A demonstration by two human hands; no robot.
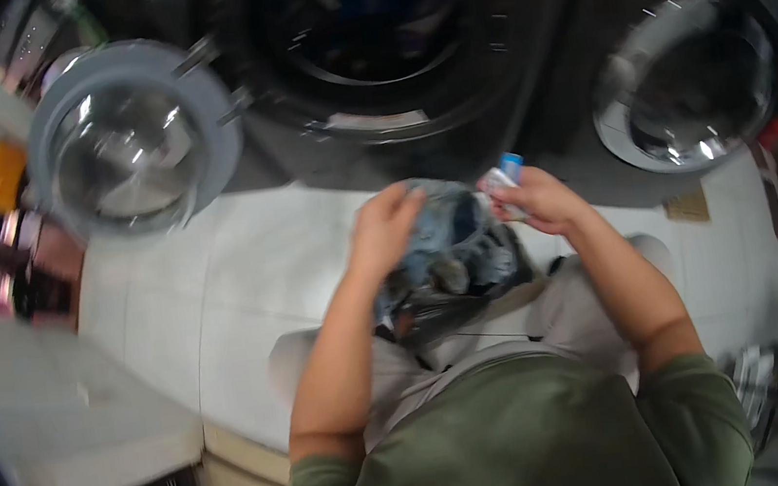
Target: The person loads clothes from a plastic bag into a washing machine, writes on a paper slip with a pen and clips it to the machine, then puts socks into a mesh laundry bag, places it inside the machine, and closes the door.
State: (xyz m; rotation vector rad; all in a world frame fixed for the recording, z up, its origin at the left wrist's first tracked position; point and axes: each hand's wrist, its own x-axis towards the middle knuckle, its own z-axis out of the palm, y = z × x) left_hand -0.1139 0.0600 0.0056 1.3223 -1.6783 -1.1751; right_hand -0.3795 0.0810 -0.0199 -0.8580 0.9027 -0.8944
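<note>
Between my knees stands a dark plastic bag (447, 312) with bluish-grey clothes (449, 215), denim-like, bunched up in its mouth. My left hand (385, 229) is closed at the upper left edge of these clothes, its thumb and fingers pinching the cloth there. On the other side, my right hand (538, 201) is wrapped round a small white item with a blue end (510, 166), perhaps a little bottle or tube. Motion blur hides its exact kind. I cannot tell whether the right fingers also touch the cloth.
Ahead is a dark front-loading washing machine (535, 7), its drum (379, 18) holding dark and blue laundry. Its round door (135, 144) hangs open at the left. Another round door (683, 86) is at the right. A light cabinet (67, 413) stands left, on white floor tiles (243, 252).
</note>
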